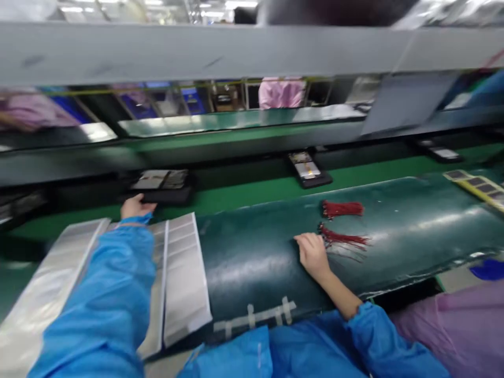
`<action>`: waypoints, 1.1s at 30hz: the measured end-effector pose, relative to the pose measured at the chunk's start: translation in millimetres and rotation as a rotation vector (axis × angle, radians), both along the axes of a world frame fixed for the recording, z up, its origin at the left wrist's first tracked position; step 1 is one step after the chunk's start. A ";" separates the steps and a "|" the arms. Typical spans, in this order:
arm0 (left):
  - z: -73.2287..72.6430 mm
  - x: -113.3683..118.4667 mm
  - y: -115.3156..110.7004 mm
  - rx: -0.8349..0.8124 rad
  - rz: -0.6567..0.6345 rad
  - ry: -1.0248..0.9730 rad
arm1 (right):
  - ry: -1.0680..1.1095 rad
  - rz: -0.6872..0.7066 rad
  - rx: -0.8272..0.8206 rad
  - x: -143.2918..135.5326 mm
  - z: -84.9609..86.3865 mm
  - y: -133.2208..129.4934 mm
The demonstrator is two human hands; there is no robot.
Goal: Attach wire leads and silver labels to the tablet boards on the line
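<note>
At the far left of the bench, the left hand point(134, 206) rested on the near edge of a dark tray point(162, 187) on the green belt point(252, 191) — whether its fingers grasped it could not be told. Farther right, the right hand point(313, 254) lay on the dark mat point(255, 262), fingers loosely curled, touching a red wire bundle point(343, 239) — a second bundle point(342, 209) lay just beyond.
</note>
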State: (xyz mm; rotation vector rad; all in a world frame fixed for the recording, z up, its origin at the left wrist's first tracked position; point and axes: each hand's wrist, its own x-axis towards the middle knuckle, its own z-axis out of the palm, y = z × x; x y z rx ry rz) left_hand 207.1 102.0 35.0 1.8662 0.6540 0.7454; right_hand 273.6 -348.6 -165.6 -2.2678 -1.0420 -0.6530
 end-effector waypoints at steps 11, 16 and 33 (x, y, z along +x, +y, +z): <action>-85.6 -42.2 -37.6 -0.746 0.059 -0.058 | 0.183 -0.173 0.071 -6.5 17.7 -2.6; -114.8 -63.4 -116.1 -0.906 -0.137 0.073 | 0.574 0.103 0.252 -4.6 45.3 29.4; -134.7 -237.9 -289.3 -0.180 -0.884 0.650 | 0.415 0.222 -0.027 -13.5 22.5 34.5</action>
